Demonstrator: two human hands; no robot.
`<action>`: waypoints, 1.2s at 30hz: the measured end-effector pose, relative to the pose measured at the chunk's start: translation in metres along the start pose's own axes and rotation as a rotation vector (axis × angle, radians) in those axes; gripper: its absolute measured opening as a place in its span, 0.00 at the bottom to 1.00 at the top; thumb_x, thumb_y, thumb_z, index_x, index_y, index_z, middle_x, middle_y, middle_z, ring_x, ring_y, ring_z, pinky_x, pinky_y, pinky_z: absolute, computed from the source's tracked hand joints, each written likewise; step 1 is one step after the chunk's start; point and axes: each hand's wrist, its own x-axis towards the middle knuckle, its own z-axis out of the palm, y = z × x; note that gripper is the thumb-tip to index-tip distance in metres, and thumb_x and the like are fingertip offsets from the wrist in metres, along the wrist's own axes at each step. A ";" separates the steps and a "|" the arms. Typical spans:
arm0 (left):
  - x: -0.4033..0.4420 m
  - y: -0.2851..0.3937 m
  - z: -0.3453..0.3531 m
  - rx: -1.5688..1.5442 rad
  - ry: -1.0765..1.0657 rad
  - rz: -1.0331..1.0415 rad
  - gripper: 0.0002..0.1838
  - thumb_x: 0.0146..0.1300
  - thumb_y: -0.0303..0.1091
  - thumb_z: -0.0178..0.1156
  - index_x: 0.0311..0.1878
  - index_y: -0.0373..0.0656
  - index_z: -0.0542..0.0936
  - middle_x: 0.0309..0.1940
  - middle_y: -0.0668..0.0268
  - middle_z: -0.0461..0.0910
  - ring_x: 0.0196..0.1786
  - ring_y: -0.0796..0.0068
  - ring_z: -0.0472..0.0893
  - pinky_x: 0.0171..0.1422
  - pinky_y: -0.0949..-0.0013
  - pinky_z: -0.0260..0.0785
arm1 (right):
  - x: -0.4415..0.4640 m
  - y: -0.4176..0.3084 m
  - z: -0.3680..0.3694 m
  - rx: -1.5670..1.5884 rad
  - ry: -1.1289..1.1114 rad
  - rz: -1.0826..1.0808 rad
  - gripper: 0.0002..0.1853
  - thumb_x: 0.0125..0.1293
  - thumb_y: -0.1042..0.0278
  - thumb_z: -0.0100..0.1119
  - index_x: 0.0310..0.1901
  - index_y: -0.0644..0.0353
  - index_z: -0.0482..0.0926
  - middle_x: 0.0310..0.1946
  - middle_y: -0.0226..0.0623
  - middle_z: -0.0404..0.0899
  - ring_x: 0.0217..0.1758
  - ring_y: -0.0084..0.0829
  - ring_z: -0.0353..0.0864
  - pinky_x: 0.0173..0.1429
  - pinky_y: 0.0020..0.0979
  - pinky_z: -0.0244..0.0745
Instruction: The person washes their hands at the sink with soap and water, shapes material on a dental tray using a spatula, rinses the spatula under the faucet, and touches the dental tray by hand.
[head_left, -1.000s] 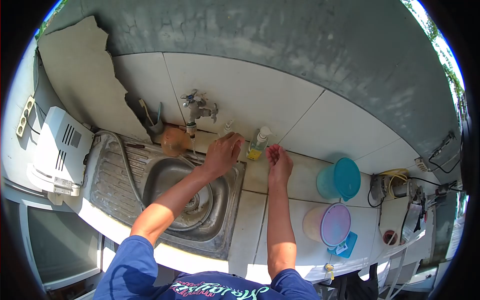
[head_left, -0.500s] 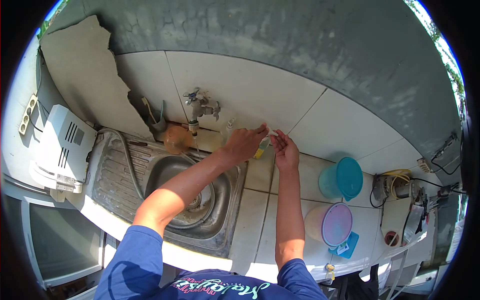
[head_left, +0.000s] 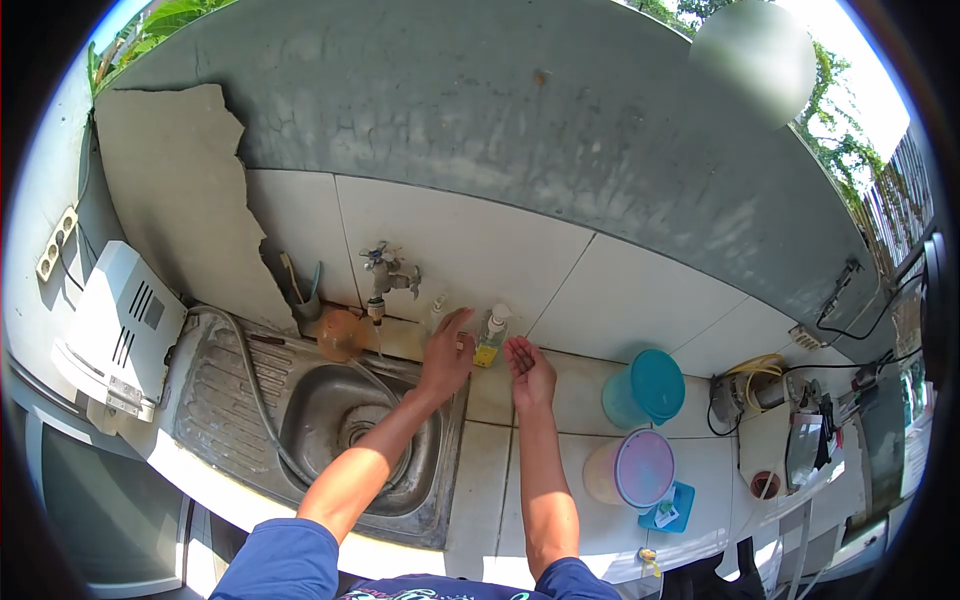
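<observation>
My left hand [head_left: 447, 358] is over the right back corner of the steel sink [head_left: 458, 430], fingers stretched and holding nothing. To its right, my right hand [head_left: 530, 372] is turned palm up, with fingers slightly curled and apart, and no object shows in it. Between and behind the two hands stands a clear pump bottle [head_left: 491, 338] with a white top and yellow label, apart from both. A second clear pump bottle [head_left: 436, 312] is partly hidden behind my left hand. Water runs from the tap [head_left: 377, 300] on the wall into the sink.
A hose [head_left: 258, 400] curls into the sink. An orange round object [head_left: 340, 335] and a cup with toothbrushes [head_left: 306, 307] stand behind it. On the right counter are a teal-lidded tub [head_left: 658, 386], a pink-lidded tub [head_left: 643, 468] and a blue box [head_left: 680, 508].
My hands have drawn back from the pump bottle's top and moved apart. The left hand has shifted left, the right palm faces up. The view has tilted upward.
</observation>
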 end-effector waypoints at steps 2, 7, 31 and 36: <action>-0.032 -0.019 0.000 -0.547 0.125 -0.455 0.22 0.73 0.41 0.46 0.66 0.44 0.68 0.61 0.62 0.73 0.58 0.67 0.75 0.56 0.62 0.71 | -0.050 0.020 0.025 -0.223 -0.039 -0.035 0.18 0.76 0.68 0.38 0.53 0.75 0.73 0.49 0.50 0.78 0.54 0.38 0.80 0.61 0.33 0.77; -0.114 -0.044 -0.026 -0.976 0.264 -0.895 0.28 0.75 0.50 0.39 0.70 0.45 0.64 0.69 0.65 0.66 0.71 0.68 0.62 0.75 0.62 0.50 | -0.159 0.122 0.033 -1.124 -0.570 -0.196 0.35 0.77 0.46 0.33 0.73 0.69 0.51 0.75 0.51 0.48 0.80 0.42 0.42 0.80 0.35 0.37; -0.092 -0.065 -0.069 -0.847 0.128 -0.751 0.34 0.75 0.57 0.30 0.78 0.51 0.47 0.78 0.63 0.44 0.80 0.63 0.41 0.79 0.61 0.33 | -0.064 0.180 0.085 -0.686 -0.651 0.285 0.34 0.75 0.35 0.27 0.76 0.43 0.51 0.77 0.38 0.44 0.80 0.37 0.40 0.78 0.37 0.39; -0.031 -0.095 -0.057 -0.502 0.232 -0.768 0.37 0.75 0.58 0.37 0.77 0.44 0.47 0.77 0.60 0.47 0.79 0.67 0.45 0.78 0.66 0.39 | 0.031 0.200 0.112 -0.587 -0.654 0.451 0.32 0.77 0.42 0.28 0.74 0.51 0.55 0.76 0.36 0.51 0.77 0.33 0.50 0.77 0.36 0.42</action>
